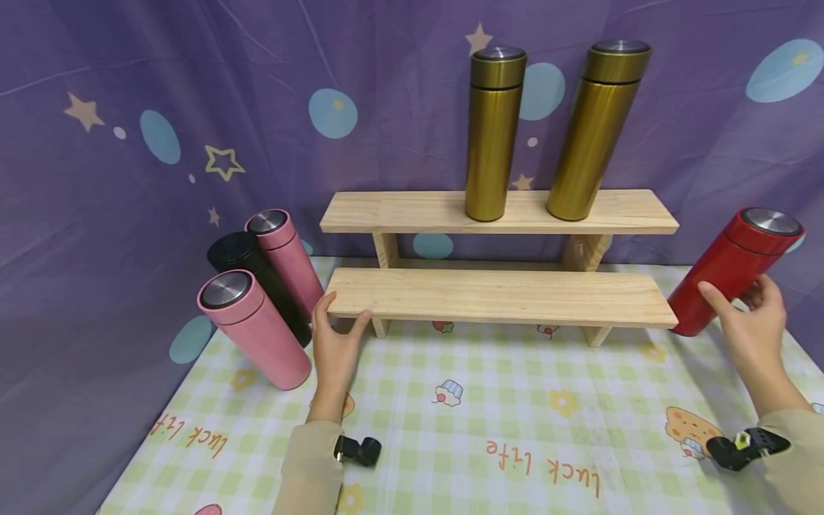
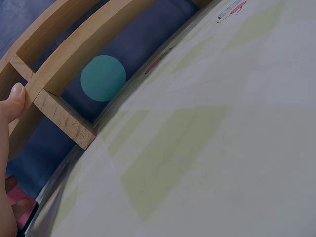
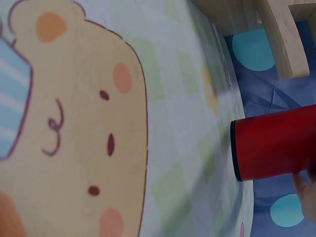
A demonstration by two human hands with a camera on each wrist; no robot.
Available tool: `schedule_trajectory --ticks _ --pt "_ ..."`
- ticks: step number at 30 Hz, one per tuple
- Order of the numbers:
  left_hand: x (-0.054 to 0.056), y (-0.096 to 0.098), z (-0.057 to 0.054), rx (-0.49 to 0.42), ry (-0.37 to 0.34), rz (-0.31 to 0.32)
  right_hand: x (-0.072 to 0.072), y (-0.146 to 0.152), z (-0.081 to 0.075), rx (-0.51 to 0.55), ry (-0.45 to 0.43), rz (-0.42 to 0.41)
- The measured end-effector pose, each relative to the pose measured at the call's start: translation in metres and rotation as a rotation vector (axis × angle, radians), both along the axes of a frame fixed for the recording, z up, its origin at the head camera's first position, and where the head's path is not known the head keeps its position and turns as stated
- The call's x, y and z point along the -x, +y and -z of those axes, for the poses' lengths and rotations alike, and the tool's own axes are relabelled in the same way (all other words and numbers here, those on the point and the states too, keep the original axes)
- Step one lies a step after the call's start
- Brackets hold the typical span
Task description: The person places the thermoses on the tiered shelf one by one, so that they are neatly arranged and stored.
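Note:
At the right, my right hand [image 1: 754, 322] grips a red thermos [image 1: 721, 268] with a steel-topped lid, thumb in front and fingers round the far side. The thermos leans to the right beside the end of a two-tier wooden shelf [image 1: 502, 297]; its dark-rimmed base shows in the right wrist view. My left hand [image 1: 336, 350] holds the left end of the lower board, with the thumb [image 2: 18, 96] on its front edge. Two gold thermoses [image 1: 494, 143] stand on the upper board. Just left of my left hand are two pink thermoses [image 1: 264, 336] and a black thermos [image 1: 280, 286].
A green-and-white checked cloth [image 1: 412, 429] with printed cakes and lettering covers the table. Behind the shelf and along the left hangs a purple curtain [image 1: 399, 57] with stars and blue ovals.

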State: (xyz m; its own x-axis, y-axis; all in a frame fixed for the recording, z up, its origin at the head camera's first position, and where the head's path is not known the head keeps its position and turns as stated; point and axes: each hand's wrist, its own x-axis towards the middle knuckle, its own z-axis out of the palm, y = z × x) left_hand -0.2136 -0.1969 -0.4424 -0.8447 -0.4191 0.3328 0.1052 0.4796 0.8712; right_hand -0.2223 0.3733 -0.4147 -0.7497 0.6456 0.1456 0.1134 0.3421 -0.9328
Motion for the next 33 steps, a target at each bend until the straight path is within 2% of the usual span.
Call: schedule_trajectory --ticks 7,15,21,29,33 --pt "0.0 0.0 0.0 -0.001 -0.002 0.001 -0.002 -0.01 -0.011 0.043 0.009 0.015" --pt "0.0 0.0 -0.001 0.002 0.0 0.001 -0.002 -0.012 -0.011 0.058 0.014 0.028" --pt "0.0 0.0 0.0 0.002 -0.002 0.001 -0.001 -0.009 -0.006 0.047 0.039 0.039" --pt "0.0 -0.001 0.001 0.002 0.0 0.005 0.008 0.006 0.013 0.022 0.068 0.081" --pt "0.001 -0.001 0.002 0.003 0.003 0.005 0.006 0.006 0.011 0.014 0.064 0.095"
